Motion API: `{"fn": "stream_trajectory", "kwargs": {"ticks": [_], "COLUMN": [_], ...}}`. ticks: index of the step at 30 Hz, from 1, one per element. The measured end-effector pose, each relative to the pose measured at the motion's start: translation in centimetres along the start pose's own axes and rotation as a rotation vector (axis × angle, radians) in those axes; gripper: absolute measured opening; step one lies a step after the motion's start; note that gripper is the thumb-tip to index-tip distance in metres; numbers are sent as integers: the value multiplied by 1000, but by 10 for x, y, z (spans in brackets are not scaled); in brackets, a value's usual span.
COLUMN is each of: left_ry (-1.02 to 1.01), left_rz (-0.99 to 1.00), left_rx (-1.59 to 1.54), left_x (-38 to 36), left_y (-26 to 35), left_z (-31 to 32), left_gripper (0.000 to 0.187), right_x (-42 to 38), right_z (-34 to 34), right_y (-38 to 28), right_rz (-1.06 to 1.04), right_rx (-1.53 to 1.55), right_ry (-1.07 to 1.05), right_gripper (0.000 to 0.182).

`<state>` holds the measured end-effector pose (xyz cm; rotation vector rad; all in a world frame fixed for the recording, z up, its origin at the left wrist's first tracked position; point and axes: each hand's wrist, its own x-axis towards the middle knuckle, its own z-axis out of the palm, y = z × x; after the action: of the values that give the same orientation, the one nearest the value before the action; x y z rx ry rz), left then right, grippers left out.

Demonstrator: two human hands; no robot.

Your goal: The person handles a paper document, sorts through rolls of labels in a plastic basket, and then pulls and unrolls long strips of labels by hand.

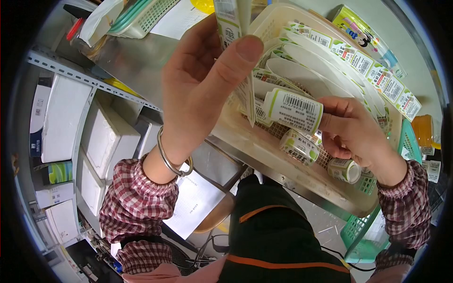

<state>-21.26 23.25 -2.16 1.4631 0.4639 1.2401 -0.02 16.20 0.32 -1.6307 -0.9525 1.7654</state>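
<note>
My left hand is closed around a folded strip of printed labels, the thumb pressing on its face. The strip's lower end hangs down beside the bottle. Between the fingers of my right hand is a small white bottle, tilted on its side, its barcode label towards me. Both hands are over a beige plastic basket. Under the held bottle lie another labelled bottle and, further right, one more bottle. Long curled label strips fill the basket's far side.
Beyond the basket lies a bright yellow-green package. An amber jar and a green basket are at the right. White boxes stand on the left shelving. A printed sheet rests on a stool below.
</note>
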Motion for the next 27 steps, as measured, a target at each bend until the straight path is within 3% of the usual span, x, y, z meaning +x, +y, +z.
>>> {"fn": "stream_trajectory", "kwargs": {"ticks": [9, 27], "left_ry": [82, 98], "left_rz": [-41, -11], "left_rx": [143, 164], "left_x": [-2, -3], "left_y": [-9, -9], "left_z": [-10, -8], "left_gripper": [52, 56], "right_x": [3, 3], "right_z": [-6, -3], "right_y": [3, 3], "right_rz": [138, 121], "right_rx": [286, 230], "right_ry": [-49, -92], "right_gripper": [23, 20]}}
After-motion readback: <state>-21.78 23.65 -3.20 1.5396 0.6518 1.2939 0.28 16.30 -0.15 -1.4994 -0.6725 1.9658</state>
